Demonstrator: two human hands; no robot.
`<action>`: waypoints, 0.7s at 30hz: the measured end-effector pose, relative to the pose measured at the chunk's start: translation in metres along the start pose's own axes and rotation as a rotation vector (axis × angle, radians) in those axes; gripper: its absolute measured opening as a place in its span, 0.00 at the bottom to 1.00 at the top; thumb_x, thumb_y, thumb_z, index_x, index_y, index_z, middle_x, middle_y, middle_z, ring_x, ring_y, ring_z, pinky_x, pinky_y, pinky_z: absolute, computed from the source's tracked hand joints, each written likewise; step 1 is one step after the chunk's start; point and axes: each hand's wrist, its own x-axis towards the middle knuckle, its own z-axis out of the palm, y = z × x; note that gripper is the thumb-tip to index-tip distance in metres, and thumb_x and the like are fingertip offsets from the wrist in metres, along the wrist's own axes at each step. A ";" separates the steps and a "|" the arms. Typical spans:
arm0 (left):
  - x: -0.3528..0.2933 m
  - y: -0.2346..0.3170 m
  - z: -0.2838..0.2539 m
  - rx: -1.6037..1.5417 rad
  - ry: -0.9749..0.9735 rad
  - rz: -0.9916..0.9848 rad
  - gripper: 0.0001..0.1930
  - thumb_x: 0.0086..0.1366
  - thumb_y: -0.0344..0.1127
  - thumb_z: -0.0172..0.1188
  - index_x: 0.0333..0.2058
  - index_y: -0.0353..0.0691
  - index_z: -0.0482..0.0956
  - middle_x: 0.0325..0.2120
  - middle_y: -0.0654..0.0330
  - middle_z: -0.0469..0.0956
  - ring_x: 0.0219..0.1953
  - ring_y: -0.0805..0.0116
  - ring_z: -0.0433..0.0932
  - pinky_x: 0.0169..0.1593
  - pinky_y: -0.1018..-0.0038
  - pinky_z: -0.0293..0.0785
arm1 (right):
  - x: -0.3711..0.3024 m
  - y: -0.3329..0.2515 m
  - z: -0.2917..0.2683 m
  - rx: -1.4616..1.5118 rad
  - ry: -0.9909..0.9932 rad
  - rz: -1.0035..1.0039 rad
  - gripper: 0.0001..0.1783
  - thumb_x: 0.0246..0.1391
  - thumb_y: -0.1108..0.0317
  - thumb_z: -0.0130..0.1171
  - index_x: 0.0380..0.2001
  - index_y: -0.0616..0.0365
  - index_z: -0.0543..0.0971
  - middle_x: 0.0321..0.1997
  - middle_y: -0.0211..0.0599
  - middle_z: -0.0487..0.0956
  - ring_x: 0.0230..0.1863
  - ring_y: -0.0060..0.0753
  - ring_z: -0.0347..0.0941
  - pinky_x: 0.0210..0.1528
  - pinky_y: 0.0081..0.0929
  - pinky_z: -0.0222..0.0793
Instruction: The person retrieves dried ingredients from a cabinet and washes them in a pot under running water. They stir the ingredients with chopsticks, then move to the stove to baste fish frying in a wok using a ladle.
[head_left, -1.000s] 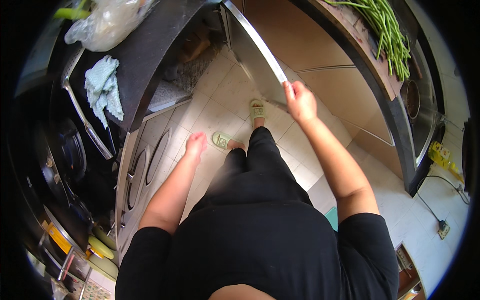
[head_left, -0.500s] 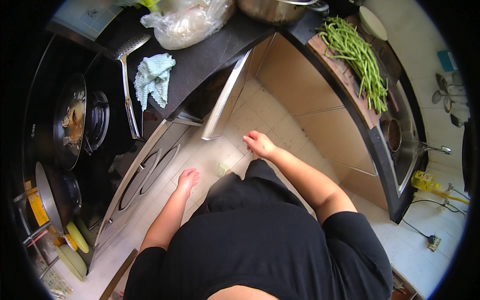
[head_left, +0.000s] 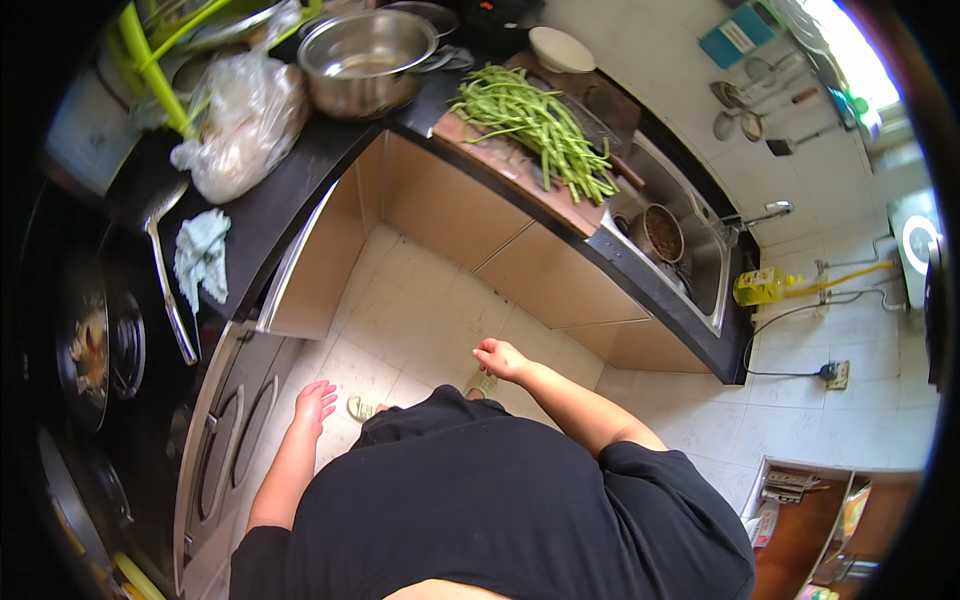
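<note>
My left hand (head_left: 316,402) hangs beside the stove cabinet front, fingers spread, with nothing in it. Over the tiled floor my right hand (head_left: 500,359) is held low in front of me, its fingers loosely curled in and nothing visible in them. Neither hand touches anything. Nearest to them is a swung-out cabinet door (head_left: 325,265) under the counter. On the counter at the left lie a light blue cloth (head_left: 203,255) and a long-handled metal skimmer (head_left: 172,290). Green beans (head_left: 545,135) are piled on a wooden cutting board (head_left: 478,150) ahead.
A wok (head_left: 97,408) with food sits on the stove at left. A steel pot (head_left: 358,100) and a plastic bag (head_left: 245,130) stand on the far counter. The sink (head_left: 718,262) holds a pan of brown contents (head_left: 660,234). A shelf unit (head_left: 860,470) stands at right.
My view has swung right: stove and counter shift left, and the sink and shelf unit come further in. Both hands stay low and empty-looking; my left fingers look more spread.
</note>
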 end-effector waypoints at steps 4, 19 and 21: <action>-0.002 0.018 0.039 0.049 -0.002 0.071 0.14 0.64 0.40 0.49 0.46 0.42 0.69 0.40 0.60 0.77 0.39 0.69 0.75 0.40 0.71 0.71 | -0.021 0.031 -0.044 -0.037 0.071 -0.080 0.21 0.57 0.54 0.47 0.41 0.62 0.73 0.30 0.39 0.78 0.29 0.28 0.74 0.34 0.28 0.71; -0.043 0.053 0.399 0.450 -0.423 0.215 0.12 0.66 0.36 0.48 0.46 0.39 0.71 0.39 0.61 0.77 0.37 0.76 0.76 0.35 0.81 0.73 | -0.108 0.252 -0.194 0.546 0.450 0.049 0.15 0.57 0.57 0.48 0.37 0.58 0.73 0.27 0.32 0.76 0.26 0.22 0.71 0.29 0.21 0.67; -0.052 0.071 0.431 0.490 -0.502 0.262 0.12 0.66 0.36 0.49 0.46 0.39 0.71 0.41 0.60 0.77 0.39 0.75 0.75 0.39 0.80 0.72 | -0.108 0.254 -0.213 0.688 0.479 -0.014 0.14 0.58 0.57 0.48 0.37 0.58 0.73 0.26 0.30 0.75 0.25 0.20 0.70 0.27 0.19 0.66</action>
